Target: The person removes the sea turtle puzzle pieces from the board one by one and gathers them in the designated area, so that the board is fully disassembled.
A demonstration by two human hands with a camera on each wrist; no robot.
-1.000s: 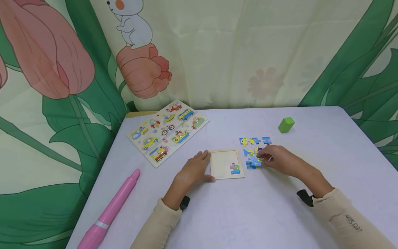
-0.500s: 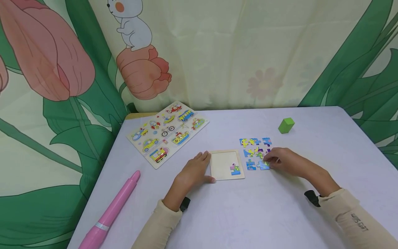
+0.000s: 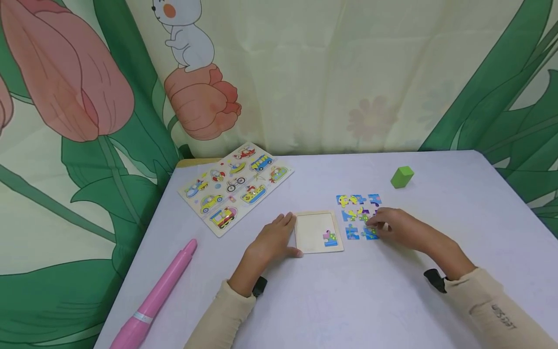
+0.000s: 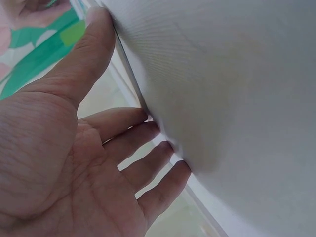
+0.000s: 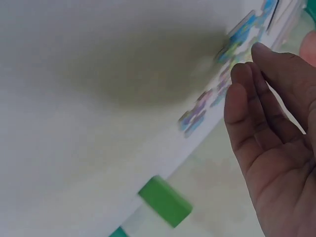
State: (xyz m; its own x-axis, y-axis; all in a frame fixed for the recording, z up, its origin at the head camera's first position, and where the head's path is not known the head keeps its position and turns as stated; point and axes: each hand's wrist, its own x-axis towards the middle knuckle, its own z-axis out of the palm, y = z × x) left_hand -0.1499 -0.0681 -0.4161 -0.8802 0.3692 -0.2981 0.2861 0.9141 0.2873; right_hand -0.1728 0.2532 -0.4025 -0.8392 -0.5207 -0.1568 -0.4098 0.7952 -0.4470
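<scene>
My left hand (image 3: 272, 240) steadies a small square wooden puzzle tray (image 3: 309, 232). Its fairly straight fingers touch the tray's left edge, with the thumb by the near corner. One purple, green and blue jigsaw piece (image 3: 330, 238) lies in the tray's lower right corner. To the right of the tray, several loose jigsaw pieces (image 3: 352, 232) are spread in rough rows. Over the nearest right one, a blue jigsaw piece (image 3: 369, 233), hovers my right hand (image 3: 403, 229), partly covering the pieces there. In the right wrist view nothing shows between thumb and loosely bent fingers (image 5: 238, 106).
A vehicle picture board (image 3: 235, 186) lies at the back left. The pink wand-shaped object (image 3: 157, 293) rests along the left side. Behind the loose pieces stands a green block (image 3: 402, 177). A printed curtain (image 3: 305, 77) hangs behind the white table (image 3: 348, 300).
A jigsaw piece that my right hand held tilted over the near row now lies flat at its right end. The right hand moved right, then slightly back left. My left hand stays put.
</scene>
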